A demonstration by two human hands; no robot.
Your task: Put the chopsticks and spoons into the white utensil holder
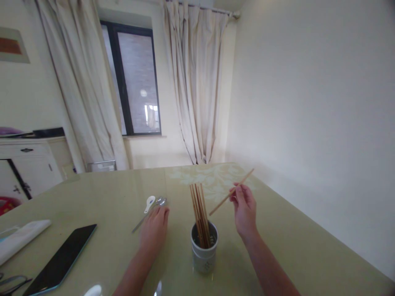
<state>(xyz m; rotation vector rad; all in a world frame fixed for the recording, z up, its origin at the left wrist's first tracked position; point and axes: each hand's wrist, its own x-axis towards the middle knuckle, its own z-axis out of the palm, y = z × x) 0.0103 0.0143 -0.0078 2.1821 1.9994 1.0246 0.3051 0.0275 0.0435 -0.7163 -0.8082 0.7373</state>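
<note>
My right hand (245,205) is closed around a single wooden chopstick (226,199), which slants up to the right above the table. To its left stands a grey metal utensil holder (204,259) with small holes in its side. Several chopsticks (199,209) lean upright inside it. My left hand (156,224) rests low at the metal spoons (161,201), its fingers bent down with their tips hidden. A thin metal handle (140,224) sticks out at the left of this hand. Just beyond lies a white spoon (149,203) with a blue mark.
On the left of the glossy table (117,193) lie a black tablet (63,259), a white packet (23,238) and scissors (14,281), partly cut off. A white object (93,291) and a shiny one (158,289) show at the front edge. A wall (324,144) borders the right.
</note>
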